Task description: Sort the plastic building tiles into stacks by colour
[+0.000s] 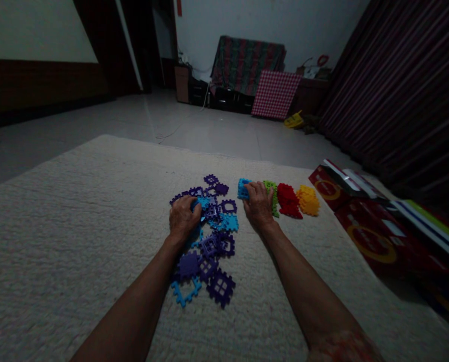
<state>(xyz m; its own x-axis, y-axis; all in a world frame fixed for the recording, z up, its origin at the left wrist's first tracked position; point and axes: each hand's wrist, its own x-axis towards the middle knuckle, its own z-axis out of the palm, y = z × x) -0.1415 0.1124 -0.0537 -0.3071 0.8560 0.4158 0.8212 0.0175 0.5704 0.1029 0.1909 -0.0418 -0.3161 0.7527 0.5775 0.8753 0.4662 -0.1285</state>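
A loose heap of purple and light-blue plastic interlocking tiles [213, 236] lies on the cream carpet [77, 226]. My left hand [184, 217] rests on the heap with fingers curled round a light-blue tile [202, 202]. My right hand [258, 203] presses down on a stack of light-blue tiles [242, 188], fingers closed over its top. To the right of that stack stand sorted stacks of green tiles [272, 193], red tiles [288, 200] and yellow tiles [308, 199] in a row.
Red printed cardboard boxes [375, 221] lie at the carpet's right edge beside a striped curtain [405, 90]. Grey floor stretches beyond the carpet to a cloth-covered cabinet [247, 63] and a checked red panel [275, 93] at the far wall.
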